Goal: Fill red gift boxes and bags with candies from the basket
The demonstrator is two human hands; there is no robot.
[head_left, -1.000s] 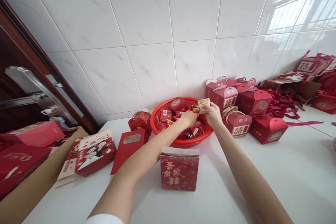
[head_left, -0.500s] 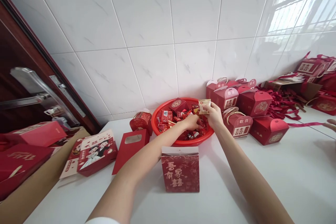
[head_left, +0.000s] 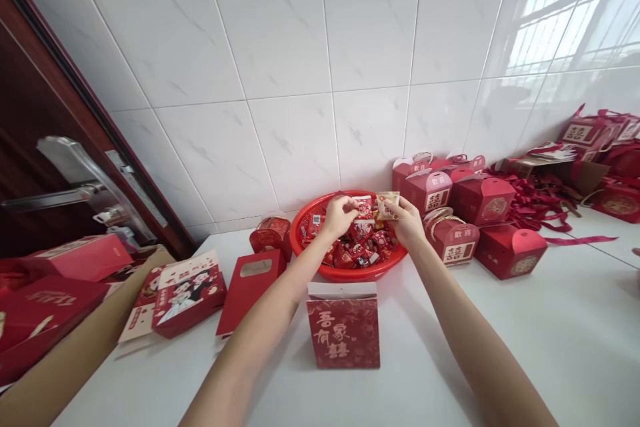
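- While both hands are occupied farther off, a dark red bag (head_left: pixel 345 333) is stood upright on the white table (head_left: pixel 415 377), directly before the person; pale lining is exposed above its front edge, so its top appears to be unsealed.
- Farther on, to the left, a windowed red box (head_left: pixel 253 290) is laid flat, apart from the bag.
- Behind the bag, a red basket (head_left: pixel 360 275) is heaped with wrapped packets (head_left: pixel 360 247), mostly red.
- Above the basket's right part, a cream packet (head_left: pixel 386 205) is pinched at its side between the thumb and fingers of the right hand (head_left: pixel 409 225); whether anything more is held in that palm cannot be told.
- Just beside it, a red-and-white packet (head_left: pixel 364 207) is gripped at its left edge by the thumb and fingertips of the left hand (head_left: pixel 340 217).
- Packets are, it is judged, being gathered from the basket. For the two to be brought together, the right fingers would need to be eased slightly, without the cream packet being dropped.
- Farthest off, lidded red boxes (head_left: pixel 483 200) are stacked before the tiled wall (head_left: pixel 285 33), with ribbons (head_left: pixel 540 203) piled at their right.
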